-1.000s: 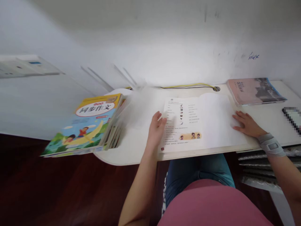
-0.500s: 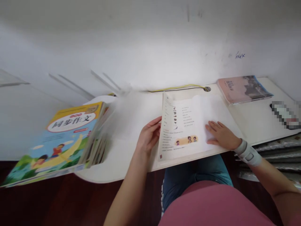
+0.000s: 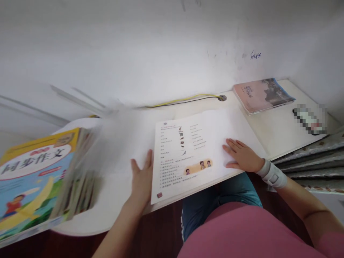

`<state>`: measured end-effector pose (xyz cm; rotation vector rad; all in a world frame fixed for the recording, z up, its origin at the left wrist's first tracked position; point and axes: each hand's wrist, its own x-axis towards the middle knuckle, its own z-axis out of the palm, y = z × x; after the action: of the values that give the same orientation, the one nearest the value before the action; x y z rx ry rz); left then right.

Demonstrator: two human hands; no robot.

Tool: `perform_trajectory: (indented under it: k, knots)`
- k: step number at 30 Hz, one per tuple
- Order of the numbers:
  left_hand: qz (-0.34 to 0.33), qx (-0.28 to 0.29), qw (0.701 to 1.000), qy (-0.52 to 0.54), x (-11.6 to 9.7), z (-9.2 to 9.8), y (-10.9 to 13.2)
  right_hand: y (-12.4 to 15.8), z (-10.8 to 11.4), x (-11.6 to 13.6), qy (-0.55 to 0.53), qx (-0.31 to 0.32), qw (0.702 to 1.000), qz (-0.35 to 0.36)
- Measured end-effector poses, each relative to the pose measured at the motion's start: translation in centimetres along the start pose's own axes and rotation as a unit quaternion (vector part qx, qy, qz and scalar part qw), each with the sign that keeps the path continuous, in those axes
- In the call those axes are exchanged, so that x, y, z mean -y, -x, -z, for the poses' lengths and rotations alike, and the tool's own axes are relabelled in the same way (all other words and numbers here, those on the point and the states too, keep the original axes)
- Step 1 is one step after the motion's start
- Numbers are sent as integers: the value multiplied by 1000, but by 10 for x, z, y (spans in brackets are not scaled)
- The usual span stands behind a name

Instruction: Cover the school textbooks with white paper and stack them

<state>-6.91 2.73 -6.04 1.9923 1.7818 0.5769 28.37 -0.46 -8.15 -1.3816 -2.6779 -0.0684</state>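
Observation:
An open book (image 3: 172,161) lies on the white desk in front of me. Its left page has printed lines, small pictures and a yellow cartoon strip, while the right page looks blank white. My right hand (image 3: 243,156) rests flat on the right page with fingers stretched out, a pale band around its wrist. Beside the left page's edge is my left hand (image 3: 142,181), its fingers apart and nothing held. I cannot tell whether its fingertips touch the page.
A thick stack of books with a yellow and blue cover (image 3: 40,175) stands at the left. Pink-covered books (image 3: 263,95) lie at the back right near a blurred-out, phone-like object (image 3: 309,120). A yellow cable (image 3: 180,99) runs along the wall to a desk hole (image 3: 222,98).
My left hand has let go of the left page's edge and spread its fingers. That page, partly raised before, lies flatter. My right hand stays on the right page. The view has shifted.

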Motion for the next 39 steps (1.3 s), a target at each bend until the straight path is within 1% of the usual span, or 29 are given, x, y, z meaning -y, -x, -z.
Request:
perform_trajectory:
  k: [2,4,5,7,8,9,10,11,12,13,14,15,16,17,19,22,24,26,28,32,39]
  knots:
    - [-4,-29,992,-122,6,14,8,2,-1,-1,-5,-2,1000,6]
    - [11,-87,966,-243,14,33,22,4,-2,-3,-13,-7,1000,8]
    - [20,-123,953,-277,17,42,30,5,-2,-3,-17,-10,1000,9]
    - [17,-197,943,-267,16,52,44,6,-4,-4,-23,-16,1000,9]
    - [-3,-219,947,-237,11,51,48,7,-4,-5,-25,-19,999,10]
    - [-29,-228,953,-199,2,45,50,7,-5,-5,-24,-20,999,11]
    - [-69,-206,964,-156,-9,34,49,8,-5,-5,-23,-20,999,14]
    - [-101,-165,975,-114,-22,20,45,8,-5,-6,-21,-20,999,16]
    - [-125,-112,982,-89,-35,3,39,9,-5,-6,-19,-18,999,18]
    - [-158,-49,983,-84,-47,-14,31,9,-5,-6,-17,-16,1000,20]
    - [-177,13,980,-92,-57,-30,23,9,-5,-7,-15,-16,1000,21]
    - [-183,63,975,-111,-63,-43,14,10,-5,-7,-15,-16,1000,21]
    - [-176,93,970,-140,-66,-53,7,10,-5,-7,-15,-18,1000,21]
    - [-157,103,967,-170,-64,-57,1,11,-6,-8,-16,-21,999,21]
    - [-98,92,967,-218,-49,-55,-4,12,-7,-8,-18,-26,999,22]
    - [-3,52,970,-239,-16,-36,-1,12,-9,-9,-15,-28,999,26]
    - [22,39,972,-230,3,-26,4,11,-9,-10,-13,-24,999,27]
    - [18,31,975,-217,14,-21,7,9,-7,-9,-14,-18,999,23]
    - [9,22,978,-206,18,-22,8,7,-3,-8,-18,-8,1000,17]
    - [8,16,982,-189,20,-24,7,3,3,-3,-23,21,1000,1]
    - [13,16,985,-173,26,-21,7,0,2,-4,-60,43,997,-17]
